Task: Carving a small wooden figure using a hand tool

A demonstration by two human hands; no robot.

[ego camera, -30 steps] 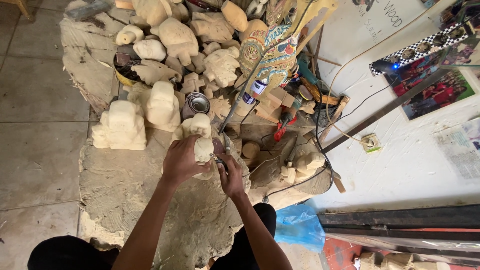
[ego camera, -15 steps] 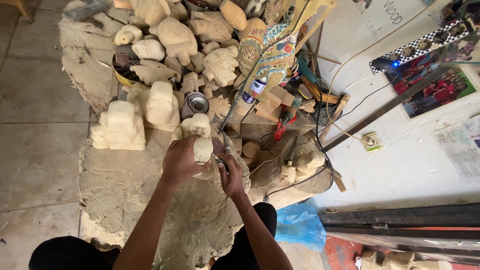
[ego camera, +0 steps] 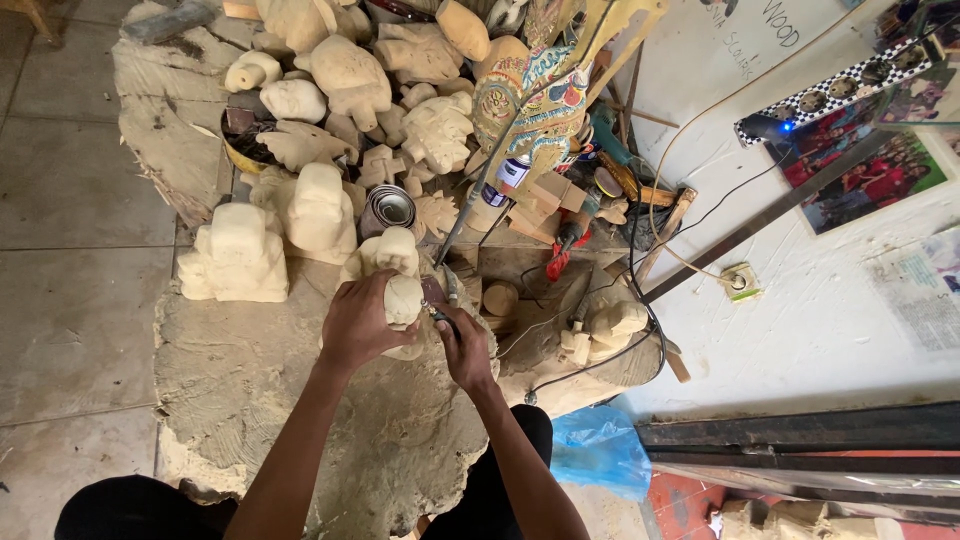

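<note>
My left hand (ego camera: 358, 323) grips a small pale wooden carving (ego camera: 402, 298) and holds it on a wide, rough wooden slab (ego camera: 250, 380). My right hand (ego camera: 466, 346) is shut on a thin carving tool (ego camera: 438, 314) whose tip meets the carving's right side. Another pale carved figure (ego camera: 392, 250) stands just behind the one I hold.
Two blocky pale figures (ego camera: 238, 252) (ego camera: 320, 208) stand left of my hands, and several more carvings are heaped at the far end of the slab. A metal tin (ego camera: 388, 208), a painted wooden figure (ego camera: 545, 90), red pliers (ego camera: 560, 252), cables and a blue bag (ego camera: 598, 450) lie to the right.
</note>
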